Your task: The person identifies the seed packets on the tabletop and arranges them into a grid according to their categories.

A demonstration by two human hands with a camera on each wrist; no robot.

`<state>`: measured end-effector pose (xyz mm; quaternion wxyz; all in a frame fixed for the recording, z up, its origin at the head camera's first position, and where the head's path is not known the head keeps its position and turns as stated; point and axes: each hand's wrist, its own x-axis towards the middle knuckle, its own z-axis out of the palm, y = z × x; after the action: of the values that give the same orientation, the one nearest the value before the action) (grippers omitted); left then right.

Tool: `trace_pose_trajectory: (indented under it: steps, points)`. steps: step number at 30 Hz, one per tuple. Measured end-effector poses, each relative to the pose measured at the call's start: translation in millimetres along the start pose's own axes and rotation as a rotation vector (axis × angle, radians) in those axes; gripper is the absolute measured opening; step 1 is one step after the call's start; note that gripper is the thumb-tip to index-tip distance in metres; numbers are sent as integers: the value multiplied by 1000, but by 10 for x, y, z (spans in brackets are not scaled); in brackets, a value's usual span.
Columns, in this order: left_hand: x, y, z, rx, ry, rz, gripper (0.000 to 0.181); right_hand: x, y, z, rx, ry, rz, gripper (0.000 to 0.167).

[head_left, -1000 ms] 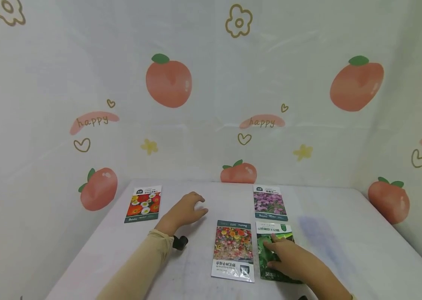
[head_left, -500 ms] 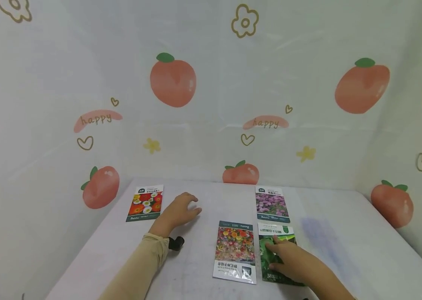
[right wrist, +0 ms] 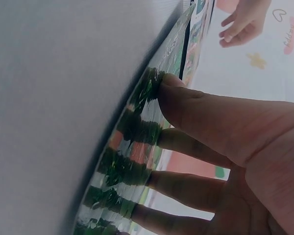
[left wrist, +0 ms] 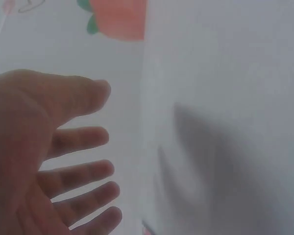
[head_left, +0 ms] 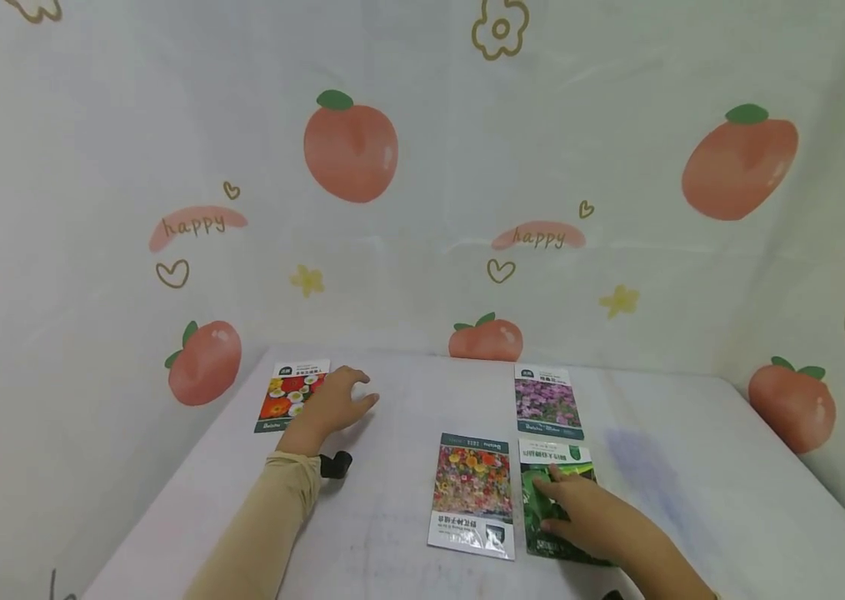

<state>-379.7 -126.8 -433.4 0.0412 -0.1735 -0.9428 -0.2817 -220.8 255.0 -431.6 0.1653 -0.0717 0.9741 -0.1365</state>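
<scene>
In the head view my left hand (head_left: 330,404) hovers above the table, fingers spread and slightly bent, nothing in them. It partly covers a packet with red and white flowers (head_left: 276,406). In the left wrist view the thumb and fingers of that hand (left wrist: 63,147) stand apart. My right hand (head_left: 591,512) rests its fingertips on a green packet (head_left: 542,544) at the front right. The right wrist view shows the thumb and spread fingers of this hand (right wrist: 210,161) touching the glossy face of the green packet (right wrist: 132,147).
A packet of mixed flowers (head_left: 472,492) lies just left of the green one. Behind the green one lies a purple-flower packet (head_left: 547,403). The white table (head_left: 392,517) meets a white backdrop (head_left: 422,283) printed with peaches and hearts.
My left hand has moved left, now overlapping the red-and-white-flower packet in the head view. The right hand stays on the green packet. The head view has shifted slightly.
</scene>
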Motion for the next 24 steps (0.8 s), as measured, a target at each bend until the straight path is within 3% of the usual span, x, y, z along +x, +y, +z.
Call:
trace_pose_trajectory:
  steps: [16, 24]
  points:
    - [-155, -453, -486, -24, 82, -92, 47, 16, -6, 13, -1, -22, 6, 63]
    - [-187, -654, -590, 26, 14, -206, 55, 12, 3, 17, -7, -11, 20, 63]
